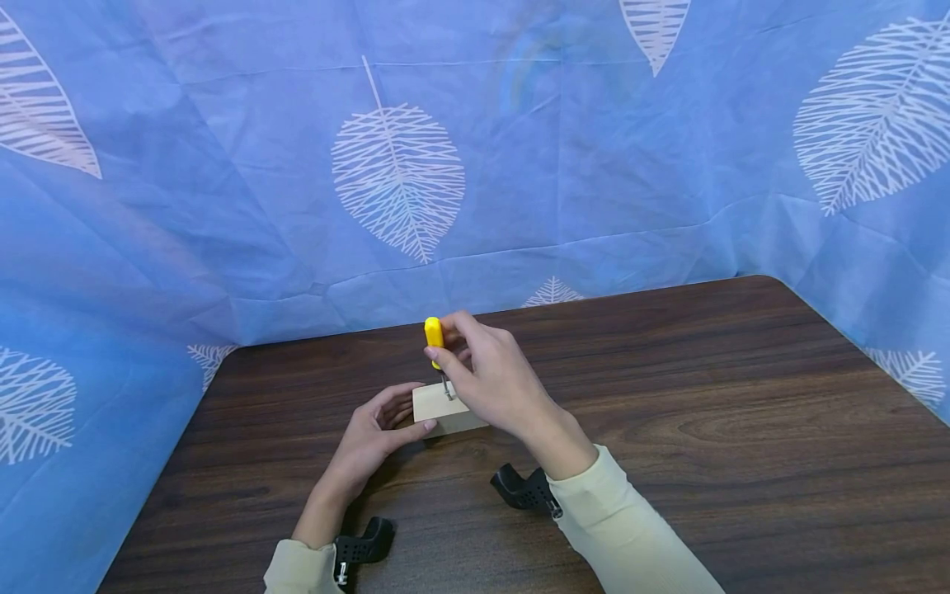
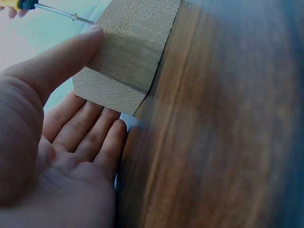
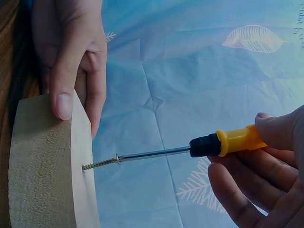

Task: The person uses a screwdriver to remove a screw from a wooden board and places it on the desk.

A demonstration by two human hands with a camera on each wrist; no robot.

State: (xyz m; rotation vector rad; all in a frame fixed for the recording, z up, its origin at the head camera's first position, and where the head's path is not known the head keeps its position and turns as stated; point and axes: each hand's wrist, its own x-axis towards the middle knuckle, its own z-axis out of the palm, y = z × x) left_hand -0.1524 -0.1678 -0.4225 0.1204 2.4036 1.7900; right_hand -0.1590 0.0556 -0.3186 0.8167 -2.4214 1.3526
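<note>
A pale wooden block (image 1: 429, 404) lies on the table, held at its left end by my left hand (image 1: 367, 437). The left thumb (image 2: 71, 59) presses the near face, with the fingers round the far side. In the right wrist view a threaded screw (image 3: 100, 164) stands in the block's top face, most of its thread exposed. The tip of a screwdriver (image 3: 156, 153) with a yellow and black handle meets the screw's head. My right hand (image 1: 500, 375) pinches that yellow handle between thumb and fingers, above the block.
The dark wood-grain table (image 1: 705, 396) stretches widely to the right of the block. A blue cloth (image 1: 505, 165) with white leaf prints hangs behind the table and at both sides. Black wrist mounts (image 1: 365, 541) sit under both forearms.
</note>
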